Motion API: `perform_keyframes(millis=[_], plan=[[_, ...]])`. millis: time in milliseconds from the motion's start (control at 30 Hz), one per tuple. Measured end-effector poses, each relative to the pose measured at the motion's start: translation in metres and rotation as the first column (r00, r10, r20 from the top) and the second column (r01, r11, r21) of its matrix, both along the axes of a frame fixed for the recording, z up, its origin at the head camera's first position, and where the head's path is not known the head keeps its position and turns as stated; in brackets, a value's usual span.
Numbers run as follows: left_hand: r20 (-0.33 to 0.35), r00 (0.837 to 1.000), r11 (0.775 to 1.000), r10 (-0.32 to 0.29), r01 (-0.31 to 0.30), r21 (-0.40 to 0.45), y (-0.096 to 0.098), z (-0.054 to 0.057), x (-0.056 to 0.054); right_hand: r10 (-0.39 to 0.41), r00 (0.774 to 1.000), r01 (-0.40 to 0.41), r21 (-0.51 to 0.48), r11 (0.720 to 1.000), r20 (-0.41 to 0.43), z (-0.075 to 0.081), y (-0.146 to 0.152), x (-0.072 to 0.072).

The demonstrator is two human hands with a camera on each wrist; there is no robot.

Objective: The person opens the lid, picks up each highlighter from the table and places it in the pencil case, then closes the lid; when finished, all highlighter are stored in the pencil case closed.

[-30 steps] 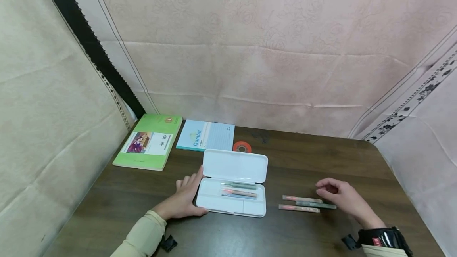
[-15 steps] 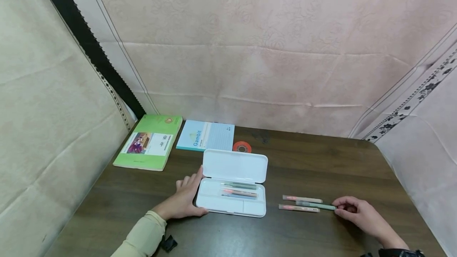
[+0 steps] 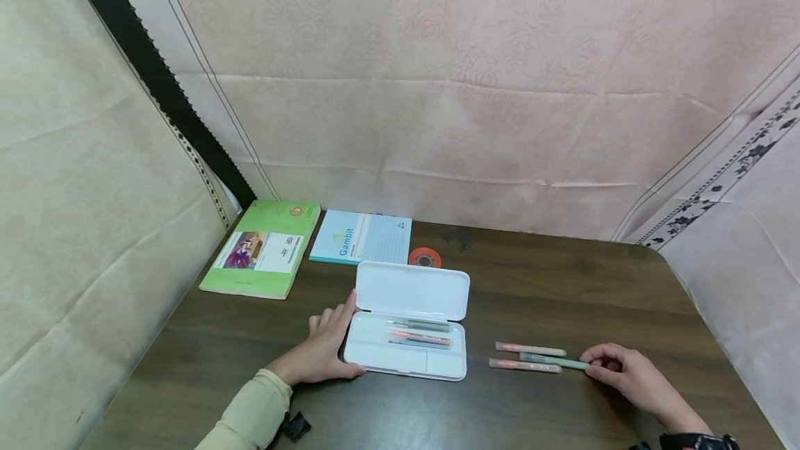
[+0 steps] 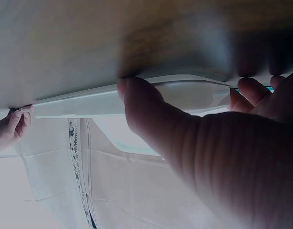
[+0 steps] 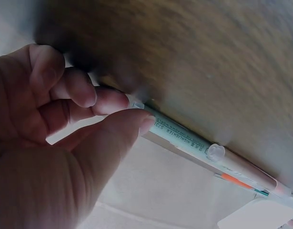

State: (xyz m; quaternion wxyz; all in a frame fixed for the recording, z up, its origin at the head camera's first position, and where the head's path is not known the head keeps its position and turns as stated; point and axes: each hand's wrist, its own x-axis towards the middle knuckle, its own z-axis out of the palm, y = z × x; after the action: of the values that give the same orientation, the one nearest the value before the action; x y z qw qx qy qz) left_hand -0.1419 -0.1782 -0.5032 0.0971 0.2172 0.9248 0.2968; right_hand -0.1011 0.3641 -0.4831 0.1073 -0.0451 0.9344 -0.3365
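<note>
My left hand grips the left end of an open white pencil case, thumb at the front and fingers toward the back. The left wrist view shows the thumb against the case's front wall. Inside lie several pens, green, pink and blue. To the right, my right hand pinches the right end of a green highlighter between thumb and index finger; printed lettering shows on its barrel in the right wrist view. Two pink-and-cream highlighters lie along either side of it on the table.
Behind the case are a blue notebook and a round orange-red object, perhaps a tape roll. A green book lies at the back left of the brown table. Pale cloth hangs behind and at both sides.
My right hand has moved right and down from above the highlighters, and now pinches the green one's end. The left hand stays on the pencil case.
</note>
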Motion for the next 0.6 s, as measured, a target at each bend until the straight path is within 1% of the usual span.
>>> perform_keyframes(millis=[200,433,533,600], plan=[[0.002,1.0,1.0,0.001,-0.001,0.001,0.0,0.0,0.0,0.0,1.0,0.0,0.003,1.0,-0.008,-0.001,0.0,0.0],[0.005,1.0,1.0,0.0,0.0,0.006,0.001,0.002,0.001,-0.008,0.996,0.01,0.014,1.0,-0.094,-0.003,0.001,0.001],[0.006,1.0,1.0,0.002,-0.002,0.006,0.001,0.003,0.001,-0.03,0.996,0.03,-0.005,1.0,-0.083,0.002,-0.003,-0.001],[0.005,1.0,1.0,0.002,-0.002,0.002,0.001,0.003,0.001,-0.044,0.997,0.043,-0.027,0.999,-0.057,0.007,-0.009,-0.002]])
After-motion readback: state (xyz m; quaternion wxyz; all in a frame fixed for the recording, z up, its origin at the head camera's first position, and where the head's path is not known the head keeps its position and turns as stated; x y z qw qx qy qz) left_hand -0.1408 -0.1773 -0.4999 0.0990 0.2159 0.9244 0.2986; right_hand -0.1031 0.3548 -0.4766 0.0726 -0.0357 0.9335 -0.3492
